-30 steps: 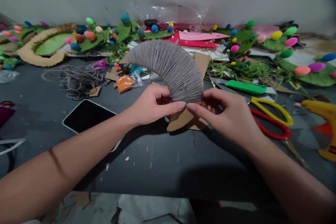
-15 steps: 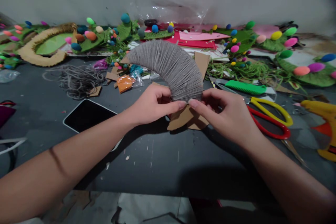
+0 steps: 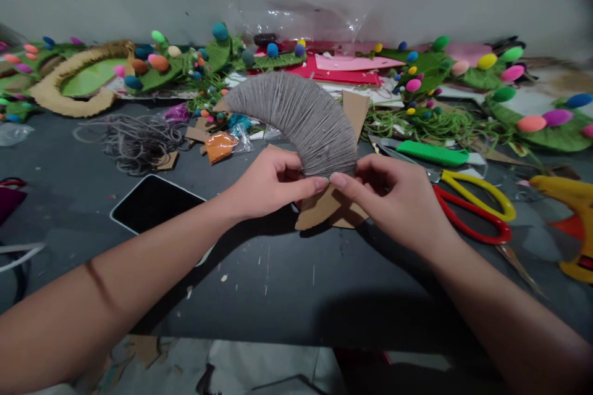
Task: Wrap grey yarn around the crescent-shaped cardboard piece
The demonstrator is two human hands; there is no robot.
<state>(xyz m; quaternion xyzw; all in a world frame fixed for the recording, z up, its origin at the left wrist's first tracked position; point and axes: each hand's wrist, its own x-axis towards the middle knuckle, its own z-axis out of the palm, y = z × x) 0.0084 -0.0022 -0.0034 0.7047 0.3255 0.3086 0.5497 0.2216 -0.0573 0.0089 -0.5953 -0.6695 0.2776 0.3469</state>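
Observation:
A curved cardboard form (image 3: pixel 312 213) is wound over most of its length with grey yarn (image 3: pixel 296 108), leaving bare cardboard at its lower end. My left hand (image 3: pixel 273 182) grips the left edge near the last windings, thumb lying across the front. On the opposite edge, my right hand (image 3: pixel 393 197) pinches with thumb and fingers at the same height. Both thumb tips nearly meet at the border between yarn and bare cardboard. My fingers behind the form are partly hidden. Another cardboard piece (image 3: pixel 356 112) shows behind it.
A phone (image 3: pixel 157 200) and a tangle of grey cord (image 3: pixel 136 142) lie to the left. At right are scissors (image 3: pixel 477 210), a green-handled cutter (image 3: pixel 433 153) and a yellow glue gun (image 3: pixel 567 216). Green leaf decorations with coloured balls (image 3: pixel 486 79) line the wall, beside a beige wrapped ring (image 3: pixel 50 95).
Almost nothing differs. My right thumb has shifted very slightly left and up along the lower edge of the yarn; the form stays in place.

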